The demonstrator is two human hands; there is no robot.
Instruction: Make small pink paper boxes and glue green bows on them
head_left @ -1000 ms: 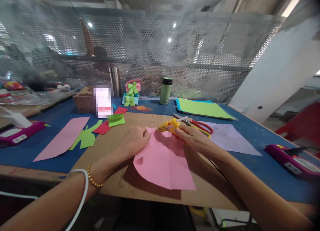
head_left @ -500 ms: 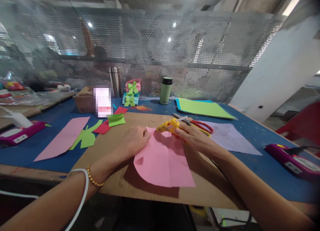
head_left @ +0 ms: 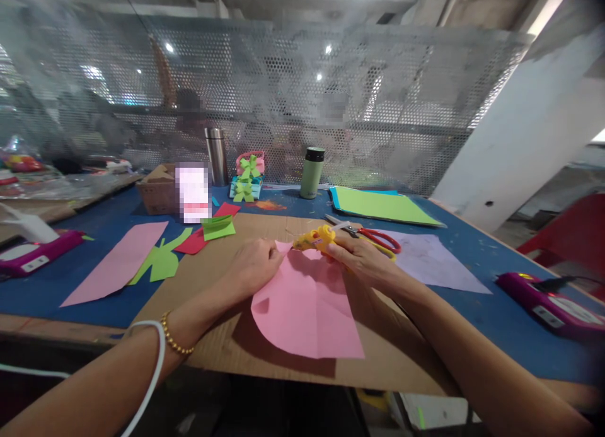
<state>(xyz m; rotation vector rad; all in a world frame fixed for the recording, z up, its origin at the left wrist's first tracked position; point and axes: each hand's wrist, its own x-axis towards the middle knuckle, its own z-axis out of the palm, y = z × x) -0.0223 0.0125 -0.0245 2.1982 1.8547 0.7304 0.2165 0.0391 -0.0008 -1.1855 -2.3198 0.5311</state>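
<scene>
A pink sheet of paper (head_left: 307, 317) with a curved lower left edge lies over a piece of brown cardboard (head_left: 208, 336). My left hand (head_left: 255, 263) is closed on the paper's upper left edge, its fingertips partly hidden. In my right hand (head_left: 362, 257) is a yellow hot glue gun (head_left: 316, 238), its white glue stick poking out at the back. The gun's nozzle points left, at the paper's upper edge close to my left fingers. Behind my right hand lie scissors with red handles (head_left: 378, 236).
Cut pink (head_left: 118, 260), green (head_left: 163, 260) and red paper pieces lie left. Behind stand a lit screen (head_left: 193, 191), a steel flask (head_left: 217, 159), paper bows (head_left: 246, 178) and a green tumbler (head_left: 312, 175). Green sheets (head_left: 387, 207), purple paper (head_left: 439, 260) and a magenta power strip (head_left: 548, 304) lie right.
Almost nothing differs. The whole view has shifted slightly, while both hands keep their hold on the paper and the glue gun.
</scene>
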